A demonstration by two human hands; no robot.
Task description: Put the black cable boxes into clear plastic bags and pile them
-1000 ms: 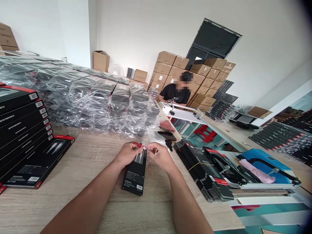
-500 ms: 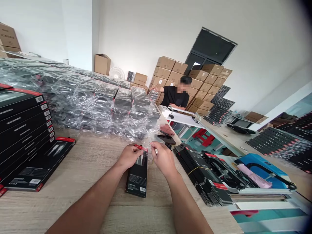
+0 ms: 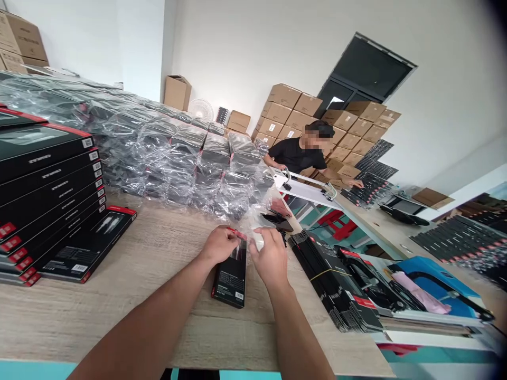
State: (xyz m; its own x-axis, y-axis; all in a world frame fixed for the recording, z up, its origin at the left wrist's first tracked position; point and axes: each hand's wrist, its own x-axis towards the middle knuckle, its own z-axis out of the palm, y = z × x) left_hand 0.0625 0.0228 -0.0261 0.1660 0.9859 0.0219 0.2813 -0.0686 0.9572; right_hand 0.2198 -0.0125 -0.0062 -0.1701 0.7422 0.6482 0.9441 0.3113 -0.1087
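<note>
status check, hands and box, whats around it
Left hand holds far end of black box. Right hand beside it, near clear plastic. Barcode faces up. Wrapped boxes beyond.

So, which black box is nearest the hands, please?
The single black box with its far end at the hands; the stacked boxes and wrapped boxes lie farther off.
</note>
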